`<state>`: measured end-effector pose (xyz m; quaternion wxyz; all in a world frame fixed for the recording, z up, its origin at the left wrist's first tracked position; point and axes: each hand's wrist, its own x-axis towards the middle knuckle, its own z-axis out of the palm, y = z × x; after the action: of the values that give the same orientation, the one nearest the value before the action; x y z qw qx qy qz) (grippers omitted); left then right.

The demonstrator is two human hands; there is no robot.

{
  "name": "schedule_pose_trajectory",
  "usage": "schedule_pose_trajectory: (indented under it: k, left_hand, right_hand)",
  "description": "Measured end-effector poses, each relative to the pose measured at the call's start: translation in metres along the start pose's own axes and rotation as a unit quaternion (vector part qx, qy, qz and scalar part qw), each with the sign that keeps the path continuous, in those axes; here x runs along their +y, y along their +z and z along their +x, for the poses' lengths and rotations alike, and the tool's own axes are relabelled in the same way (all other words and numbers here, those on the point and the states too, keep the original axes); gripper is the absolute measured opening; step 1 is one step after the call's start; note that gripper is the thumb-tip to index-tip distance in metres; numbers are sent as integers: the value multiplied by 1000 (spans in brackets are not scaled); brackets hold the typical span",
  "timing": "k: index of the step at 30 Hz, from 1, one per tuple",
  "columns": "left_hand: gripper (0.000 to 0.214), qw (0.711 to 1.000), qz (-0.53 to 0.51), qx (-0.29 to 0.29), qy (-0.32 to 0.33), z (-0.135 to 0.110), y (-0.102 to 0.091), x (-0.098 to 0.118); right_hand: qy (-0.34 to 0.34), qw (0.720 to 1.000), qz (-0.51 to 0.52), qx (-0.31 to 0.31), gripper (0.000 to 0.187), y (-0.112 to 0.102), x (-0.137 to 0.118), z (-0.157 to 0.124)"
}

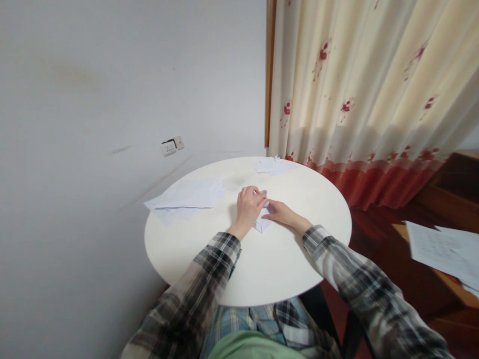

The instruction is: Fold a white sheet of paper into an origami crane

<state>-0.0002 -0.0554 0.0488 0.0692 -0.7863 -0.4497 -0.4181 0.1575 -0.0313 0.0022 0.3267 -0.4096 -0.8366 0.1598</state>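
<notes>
A small folded white paper [263, 224] lies near the middle of the round white table [262, 284]. My left hand [247, 208] is closed on its left and upper side, fingers bent over a raised flap. From the right, my right hand [279, 212] pinches the paper, its thumb lying across the lower part. The two hands meet at the upper folds and hide much of the paper's shape. Its pointed lower end shows between them.
A stack of white paper sheets [187, 195] lies at the table's left edge. Several white paper pieces [273, 166] sit at the far edge. Printed sheets [437, 249] rest on wooden furniture to the right. A wall with a socket [168, 148] and a flowered curtain [348, 85] stand behind.
</notes>
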Motion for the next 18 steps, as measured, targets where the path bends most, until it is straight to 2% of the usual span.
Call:
schedule_pose_trajectory:
  k: [3,8,13,18]
  left_hand:
    - [10,999,-41,24,0,2,-2,0]
    - [7,991,-131,-2,31,2,3,-3]
    - [4,985,-160,-2,56,2,6,-2]
    - [1,985,-171,7,28,2,4,-1]
  right_hand:
    - [0,1000,6,-5,48,0,0,-1]
    - [-13,1000,21,1,48,2,-3,-2]
    - [-18,998,56,-7,47,2,-6,-2]
    - [0,999,50,-15,44,0,-10,-2]
